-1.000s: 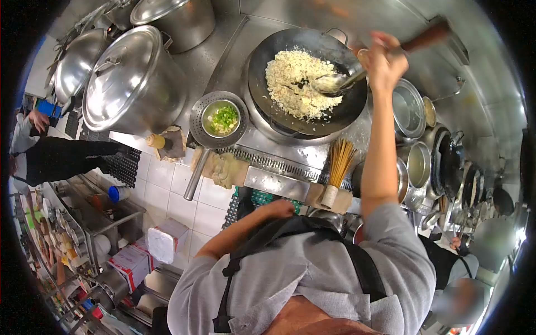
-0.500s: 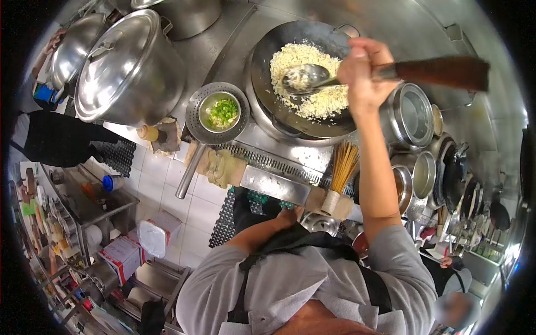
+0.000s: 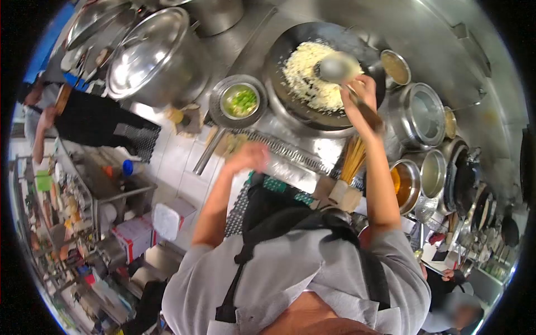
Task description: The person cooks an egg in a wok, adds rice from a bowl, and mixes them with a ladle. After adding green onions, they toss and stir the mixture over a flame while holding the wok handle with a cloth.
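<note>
1. One bundle of thin sticks (image 3: 353, 160) stood in a pale holder (image 3: 338, 191), on the near right side of the stove front.
2. The left hand (image 3: 245, 158) was left of it, over the stove front near a steel strip (image 3: 295, 174). Blur hid its fingers, so whether they were wide or narrow could not be told; nothing was clearly held.
3. Right of the sticks, a steel pot (image 3: 412, 181) held something orange. Beside it, another pot (image 3: 443, 171) had pale contents that could not be identified.
4. Farther off on the left, a steel bowl (image 3: 224, 103) sat in a perforated strainer (image 3: 215, 116). Chopped greens (image 3: 244, 101) lay in the bowl, with paler bits among them.
5. The right hand (image 3: 359, 107) was closed around the handle of a ladle (image 3: 336, 68), near the right side of the wok (image 3: 330, 119).
6. Inside the wok lay pale grains (image 3: 304, 60), loosely spread, with dark metal showing around them. The ladle's head was over them; blur hid whether it carried any.
7. The step in hand looked like turning or spreading the grains. Judged from that pose, another stroke called for a firm grip and a low, level sweep, or grains might spill over the rim.
8. Far right of the wok, a small container (image 3: 395, 68) held something tan. On the far left stood a large pot (image 3: 187, 81) under its lid (image 3: 146, 53), which hid the contents.
</note>
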Motion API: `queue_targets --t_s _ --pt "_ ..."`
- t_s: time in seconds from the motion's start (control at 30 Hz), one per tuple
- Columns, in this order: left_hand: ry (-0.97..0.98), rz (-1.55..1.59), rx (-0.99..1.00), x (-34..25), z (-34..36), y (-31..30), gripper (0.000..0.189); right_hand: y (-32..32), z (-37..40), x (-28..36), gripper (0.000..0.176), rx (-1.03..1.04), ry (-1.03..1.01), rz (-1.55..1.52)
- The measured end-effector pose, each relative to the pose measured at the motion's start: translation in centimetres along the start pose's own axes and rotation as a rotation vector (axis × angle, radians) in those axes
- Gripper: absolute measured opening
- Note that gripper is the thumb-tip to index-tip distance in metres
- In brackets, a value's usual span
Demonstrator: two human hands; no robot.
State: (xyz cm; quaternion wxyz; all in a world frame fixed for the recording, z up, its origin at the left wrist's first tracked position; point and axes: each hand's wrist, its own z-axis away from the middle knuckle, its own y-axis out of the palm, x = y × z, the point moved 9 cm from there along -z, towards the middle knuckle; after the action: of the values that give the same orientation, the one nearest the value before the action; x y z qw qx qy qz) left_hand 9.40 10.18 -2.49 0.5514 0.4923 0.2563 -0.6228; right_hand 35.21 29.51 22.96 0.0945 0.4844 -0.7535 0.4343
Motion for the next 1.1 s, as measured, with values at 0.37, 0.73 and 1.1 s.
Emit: queue_targets --t_s 0.37,0.73,1.1 --pt "-0.165 0.160 -0.662 1.9 -8.0 -23.0 0.025 1.1 14.8 -1.9 0.072 0.456 0.874 -0.274" --pt "0.314 -0.247 -0.420 -22.8 -6.5 -17.3 0.014 -1.5 20.3 2.6 0.048 0.298 0.772 0.319" --pt "1.059 -1.251 -0.499 -33.2 -18.2 -0.1 0.022 -10.8 31.6 11.6 0.033 -0.153 0.985 0.552"
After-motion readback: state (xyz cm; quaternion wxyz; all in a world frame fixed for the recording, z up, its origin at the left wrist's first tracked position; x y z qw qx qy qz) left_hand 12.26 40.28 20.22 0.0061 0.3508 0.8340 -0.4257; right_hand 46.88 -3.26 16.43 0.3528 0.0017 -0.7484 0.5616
